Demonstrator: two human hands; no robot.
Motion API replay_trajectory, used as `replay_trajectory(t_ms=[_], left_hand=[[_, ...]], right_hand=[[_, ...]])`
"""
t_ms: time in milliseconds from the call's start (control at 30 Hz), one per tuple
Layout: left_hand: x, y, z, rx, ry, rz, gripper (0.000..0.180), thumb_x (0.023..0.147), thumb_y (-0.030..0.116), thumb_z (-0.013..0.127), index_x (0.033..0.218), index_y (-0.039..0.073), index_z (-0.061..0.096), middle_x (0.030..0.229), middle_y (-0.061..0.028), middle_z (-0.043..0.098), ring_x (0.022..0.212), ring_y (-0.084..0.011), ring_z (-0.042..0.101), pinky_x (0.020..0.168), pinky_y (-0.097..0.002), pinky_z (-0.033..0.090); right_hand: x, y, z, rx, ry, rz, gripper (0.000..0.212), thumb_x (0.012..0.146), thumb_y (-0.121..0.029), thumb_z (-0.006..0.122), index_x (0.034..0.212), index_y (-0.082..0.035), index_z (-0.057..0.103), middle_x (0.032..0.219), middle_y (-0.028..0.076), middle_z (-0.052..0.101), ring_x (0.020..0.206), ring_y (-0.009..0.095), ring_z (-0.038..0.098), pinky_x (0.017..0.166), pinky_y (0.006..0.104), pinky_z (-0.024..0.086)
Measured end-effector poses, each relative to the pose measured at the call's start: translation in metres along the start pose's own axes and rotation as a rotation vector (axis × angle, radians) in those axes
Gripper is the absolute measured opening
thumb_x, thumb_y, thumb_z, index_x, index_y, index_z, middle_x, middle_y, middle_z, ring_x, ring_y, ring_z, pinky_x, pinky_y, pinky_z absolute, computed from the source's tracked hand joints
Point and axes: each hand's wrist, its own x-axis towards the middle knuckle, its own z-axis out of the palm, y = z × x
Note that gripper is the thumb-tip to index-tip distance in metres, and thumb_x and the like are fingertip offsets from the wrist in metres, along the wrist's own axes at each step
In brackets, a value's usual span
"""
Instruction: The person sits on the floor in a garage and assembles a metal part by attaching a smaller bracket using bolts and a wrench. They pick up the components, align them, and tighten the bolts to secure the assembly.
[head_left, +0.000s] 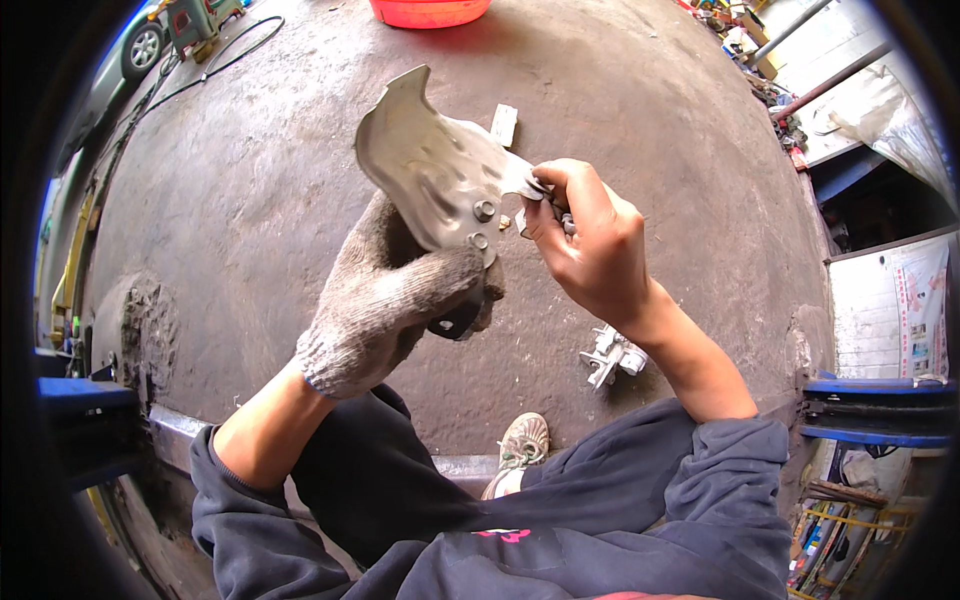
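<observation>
A curved, dull metal heat shield point(420, 150) with stamped ribs is held up in front of me. Two bolts point(484, 211) sit along its lower right edge. My left hand point(385, 290), in a grey knitted work glove, is closed around the shield's lower end; a dark piece shows under its fingers. My bare right hand point(598, 235) pinches the narrow tab at the shield's right with thumb and forefinger. Small metal fasteners point(568, 222) show beneath its curled fingers, partly hidden. On the floor below the right hand lies a silvery cast metal part point(613, 357).
A whitish block point(504, 125) lies on the stained concrete floor beyond the shield. Farther off stands a red basin point(432, 10). A green stool point(200, 25), black cable and car wheel point(143, 48) are far left. Blue-edged beams point(880, 410) flank me; clutter lines the right.
</observation>
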Motion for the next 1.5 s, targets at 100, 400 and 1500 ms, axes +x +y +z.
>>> replay_trajectory(t_ms=[100, 400, 1500], left_hand=[[0.004, 0.0, -0.005, -0.019, -0.019, 0.035, 0.05, 0.096, 0.027, 0.068, 0.134, 0.001, 0.048, 0.101, -0.0104, 0.065, 0.08, -0.0164, 0.064, 0.064, -0.0297, 0.051], [0.013, 0.003, -0.023, 0.369, -0.047, -0.016, 0.031, 0.106, 0.032, 0.051, 0.117, 0.003, 0.059, 0.082, -0.0076, 0.065, 0.063, -0.0115, 0.059, 0.056, -0.0234, 0.046], [0.027, -0.023, -0.043, -0.089, -0.056, -0.154, 0.056, 0.096, 0.036, 0.07, 0.136, 0.002, 0.05, 0.106, -0.0116, 0.068, 0.081, -0.0161, 0.069, 0.064, -0.0272, 0.057]], right_hand=[[-0.003, 0.0, 0.007, 0.115, -0.063, 0.081, 0.02, 0.086, 0.0, 0.069, 0.103, 0.004, 0.059, 0.079, 0.019, 0.065, 0.065, 0.029, 0.068, 0.058, 0.036, 0.053], [-0.004, 0.0, -0.007, 0.901, -0.32, 0.797, 0.016, 0.098, -0.014, 0.065, 0.102, 0.002, 0.064, 0.074, 0.0, 0.058, 0.058, 0.005, 0.047, 0.049, 0.0246, 0.038], [0.002, -0.04, -0.024, 0.664, -0.381, 0.704, 0.075, 0.081, -0.047, 0.085, 0.125, 0.008, 0.058, 0.076, -0.004, 0.052, 0.069, 0.003, 0.048, 0.058, 0.02, 0.039]])
